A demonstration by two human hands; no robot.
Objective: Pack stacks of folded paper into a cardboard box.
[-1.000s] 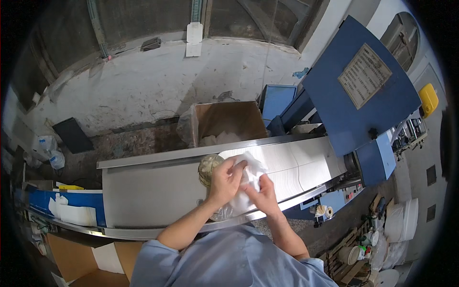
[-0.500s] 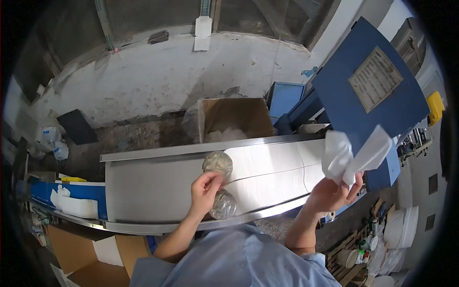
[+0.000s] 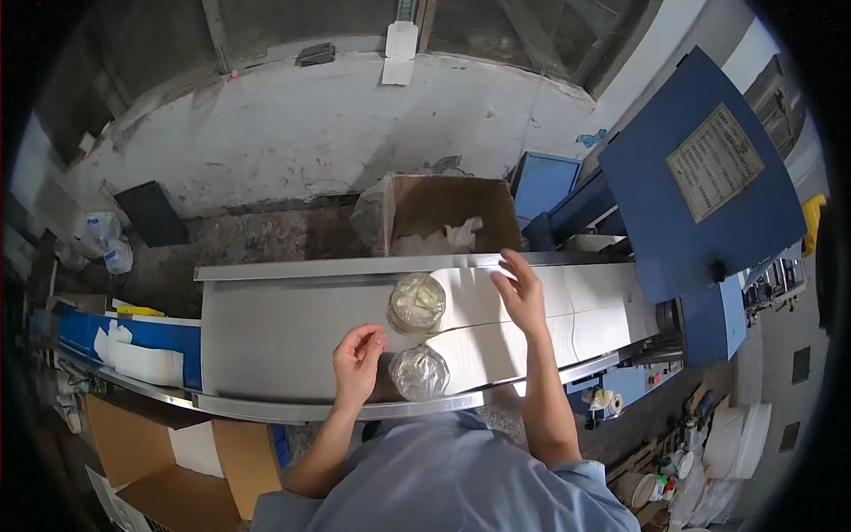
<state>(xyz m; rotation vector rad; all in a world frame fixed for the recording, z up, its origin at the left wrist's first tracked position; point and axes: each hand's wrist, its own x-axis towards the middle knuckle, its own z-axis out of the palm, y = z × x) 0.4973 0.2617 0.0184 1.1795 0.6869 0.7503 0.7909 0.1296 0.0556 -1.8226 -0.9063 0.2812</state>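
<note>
Two stacks of thin white sheets (image 3: 567, 290) lie on edge in side-by-side rows along a metal conveyor trough. A round, clear-wrapped weight-like disc (image 3: 417, 301) stands at the left end of the far row, and a second clear-wrapped disc (image 3: 420, 372) at the near row's end. My left hand (image 3: 356, 365) hovers just left of the discs, its fingers curled in toward the thumb with nothing seen in them. Above the far row, by the back rail, my right hand (image 3: 521, 293) is open and holds nothing. White crumpled sheets (image 3: 461, 235) are in the cardboard box behind the trough.
The cardboard box (image 3: 496, 197) stands against the far side of the metal trough (image 3: 292, 341). A blue machine cover (image 3: 651, 168) rises at the right. An open carton (image 3: 133, 443) sits at the near left, beside a blue panel (image 3: 80, 341).
My right hand has let go of the crumpled white sheets, which are now in the box, and has moved left over the rows. My left hand has drawn back from the discs.
</note>
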